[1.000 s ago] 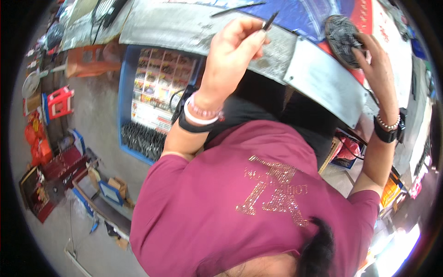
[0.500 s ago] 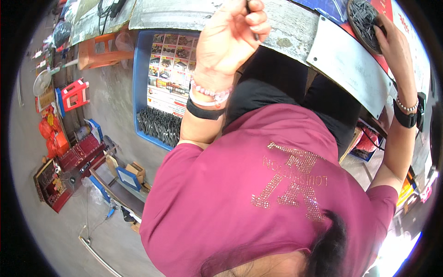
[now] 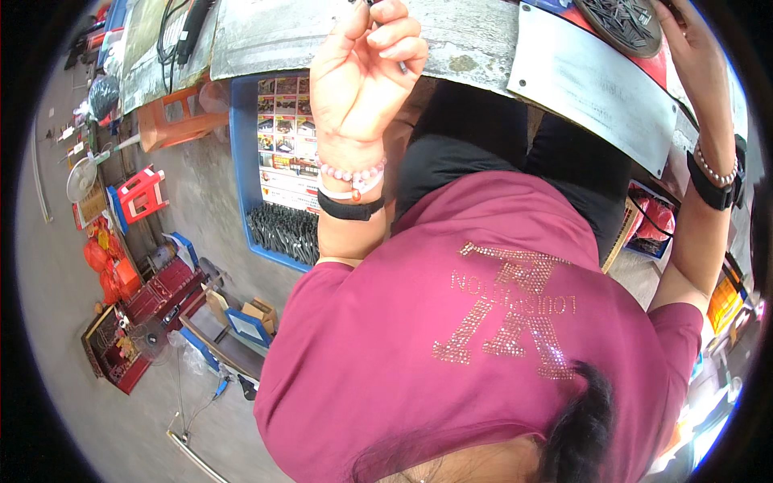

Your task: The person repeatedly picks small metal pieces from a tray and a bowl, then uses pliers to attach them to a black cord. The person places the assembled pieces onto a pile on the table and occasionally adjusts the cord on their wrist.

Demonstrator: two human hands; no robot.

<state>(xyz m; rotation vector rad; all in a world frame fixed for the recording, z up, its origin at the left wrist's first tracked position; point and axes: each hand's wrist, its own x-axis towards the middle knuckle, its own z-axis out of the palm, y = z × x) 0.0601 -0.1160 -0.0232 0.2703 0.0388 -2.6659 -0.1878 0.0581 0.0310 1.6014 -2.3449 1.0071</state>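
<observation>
My left hand [image 3: 358,84] is raised over the near edge of the workbench, palm up with the fingers curled. A slim dark rod-like piece [image 3: 403,67] shows between its fingers; its upper end is partly hidden and cut off by the picture's top. At the upper right, my right hand [image 3: 699,52] is beside a round brown bowl [image 3: 654,47] of small, thin dark-grey pieces [image 3: 622,18]. Its thumb and a finger reach the bowl's right rim. The fingertips run into the picture's edge, so I cannot see whether they hold anything.
A pale metal plate [image 3: 592,88] lies along the front of the grey bench [image 3: 274,36]. Below it, left of my legs, a blue tray [image 3: 244,161] holds many black slim parts [image 3: 283,233] and a printed sheet. Orange [image 3: 181,125] and red stools [image 3: 143,195] stand farther left.
My right hand has drawn back from the pieces in the bowl to its right rim. The whole view has shifted a little. My left hand still grips the dark piece.
</observation>
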